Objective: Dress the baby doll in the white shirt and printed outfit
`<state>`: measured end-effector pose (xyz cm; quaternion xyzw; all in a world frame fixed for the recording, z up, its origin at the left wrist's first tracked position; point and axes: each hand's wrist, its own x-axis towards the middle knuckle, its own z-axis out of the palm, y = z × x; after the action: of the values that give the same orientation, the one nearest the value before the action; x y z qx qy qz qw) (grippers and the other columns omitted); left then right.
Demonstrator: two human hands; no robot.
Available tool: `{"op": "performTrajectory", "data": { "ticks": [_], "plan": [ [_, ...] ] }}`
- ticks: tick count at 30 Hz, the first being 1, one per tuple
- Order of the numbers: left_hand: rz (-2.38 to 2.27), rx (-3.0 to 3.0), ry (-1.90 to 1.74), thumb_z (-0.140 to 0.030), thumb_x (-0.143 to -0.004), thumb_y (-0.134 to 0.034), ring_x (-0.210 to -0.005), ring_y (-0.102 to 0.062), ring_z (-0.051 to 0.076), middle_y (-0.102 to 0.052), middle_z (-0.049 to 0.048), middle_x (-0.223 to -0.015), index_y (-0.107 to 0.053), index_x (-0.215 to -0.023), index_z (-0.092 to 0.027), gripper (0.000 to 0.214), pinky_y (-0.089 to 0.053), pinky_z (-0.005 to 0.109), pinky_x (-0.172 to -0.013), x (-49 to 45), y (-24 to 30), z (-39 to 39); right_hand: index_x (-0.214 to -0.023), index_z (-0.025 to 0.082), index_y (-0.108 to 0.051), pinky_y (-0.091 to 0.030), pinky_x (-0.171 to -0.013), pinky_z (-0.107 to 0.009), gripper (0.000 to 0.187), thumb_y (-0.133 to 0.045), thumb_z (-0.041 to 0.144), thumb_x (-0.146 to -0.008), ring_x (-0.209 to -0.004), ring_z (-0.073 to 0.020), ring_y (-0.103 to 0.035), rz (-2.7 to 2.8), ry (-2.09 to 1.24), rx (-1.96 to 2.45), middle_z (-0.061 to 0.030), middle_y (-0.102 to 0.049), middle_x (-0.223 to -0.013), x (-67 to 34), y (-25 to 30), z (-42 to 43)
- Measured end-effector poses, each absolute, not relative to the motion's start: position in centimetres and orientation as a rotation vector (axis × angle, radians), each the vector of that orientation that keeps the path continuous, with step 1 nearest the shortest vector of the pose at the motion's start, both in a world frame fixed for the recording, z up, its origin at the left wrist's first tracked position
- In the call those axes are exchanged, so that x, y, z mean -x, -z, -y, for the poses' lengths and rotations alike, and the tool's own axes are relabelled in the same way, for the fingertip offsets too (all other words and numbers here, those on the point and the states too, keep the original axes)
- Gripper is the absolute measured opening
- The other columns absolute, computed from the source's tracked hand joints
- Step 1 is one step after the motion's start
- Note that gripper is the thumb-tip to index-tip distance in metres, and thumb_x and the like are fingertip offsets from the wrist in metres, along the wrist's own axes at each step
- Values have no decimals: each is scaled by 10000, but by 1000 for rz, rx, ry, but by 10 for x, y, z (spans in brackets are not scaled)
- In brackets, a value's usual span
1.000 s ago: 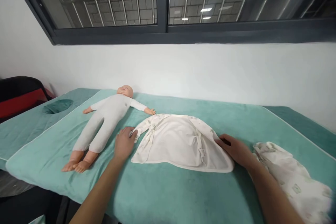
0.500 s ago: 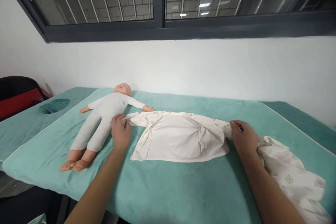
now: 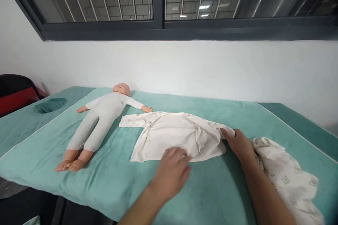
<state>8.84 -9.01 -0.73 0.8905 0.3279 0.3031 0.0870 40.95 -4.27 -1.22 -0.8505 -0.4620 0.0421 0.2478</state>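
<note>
A white baby garment [image 3: 174, 133] lies spread flat on the teal padded table [image 3: 132, 182], both sleeves stretched out sideways. My left hand [image 3: 171, 170] hovers blurred at the garment's near hem, fingers loosely apart, holding nothing. My right hand [image 3: 237, 144] rests on the garment's right sleeve end, fingers on the cloth. A baby doll [image 3: 99, 119] in a pale grey suit lies on its back to the left of the garment, arms out, one hand close to the left sleeve.
A second printed white cloth [image 3: 285, 175] lies bunched at the table's right, by my right forearm. A white wall and dark window frame stand behind. A black and red chair [image 3: 16, 93] is at far left, beside a round face hole [image 3: 50, 105].
My left hand let go of the left sleeve and swung right to the near hem. The sleeve stays stretched out. My right hand shifted slightly left and nearer on the right sleeve.
</note>
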Motion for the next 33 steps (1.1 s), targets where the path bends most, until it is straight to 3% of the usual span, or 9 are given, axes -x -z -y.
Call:
{"op": "performTrajectory", "data": {
  "ticks": [4,8,13,18,28,33],
  "plan": [
    [-974,-2682,-780,-302,-849,-607,-1039,-521,281,-599,105,-1098,-607,-1057,-193,235,-481,482,-838,-174,5,88,-928,180,-643,-448,-712,-359,425,-482,559,-822,-806,-268,-625,1304,-170,2098,-107,-700,-872,-410,12,43],
    [-1146,-2656,-722,-249,-879,-550,-955,-535,278,-585,110,-996,-616,-884,-171,102,-469,479,-775,-207,6,75,-924,170,-659,-441,-719,-347,442,-477,559,-818,-785,-249,-603,1206,-165,1983,-92,-702,-857,-406,9,45],
    [-926,-2756,-973,-171,-921,-465,-993,-533,229,-598,103,-1077,-611,-958,-188,151,-443,405,-791,-199,8,79,-889,160,-660,-417,-686,-339,425,-489,542,-815,-741,-238,-571,1128,-123,2009,-102,-689,-816,-404,7,43],
    [-634,-2796,-957,-221,-939,-454,-844,-558,188,-647,57,-906,-619,-939,-181,169,-428,354,-702,-194,8,85,-1003,136,-657,-428,-761,-381,499,-445,553,-831,-782,-256,-552,1059,57,2026,-139,-686,-915,-412,14,32],
    [-579,-2652,-1032,-267,-925,-475,-788,-620,166,-708,11,-884,-653,-941,-192,194,-475,324,-722,-190,4,86,-1099,104,-622,-442,-849,-407,482,-406,444,-835,-879,-281,-586,1053,103,1986,-182,-657,-1048,-423,18,12],
    [-835,-2244,-1212,-219,-932,-460,-814,-640,153,-711,22,-872,-653,-926,-205,193,-502,282,-735,-175,4,80,-1096,102,-623,-442,-873,-457,515,-507,503,-795,-918,-317,-599,1051,50,1983,-196,-661,-1019,-420,21,17]
  ]
}}
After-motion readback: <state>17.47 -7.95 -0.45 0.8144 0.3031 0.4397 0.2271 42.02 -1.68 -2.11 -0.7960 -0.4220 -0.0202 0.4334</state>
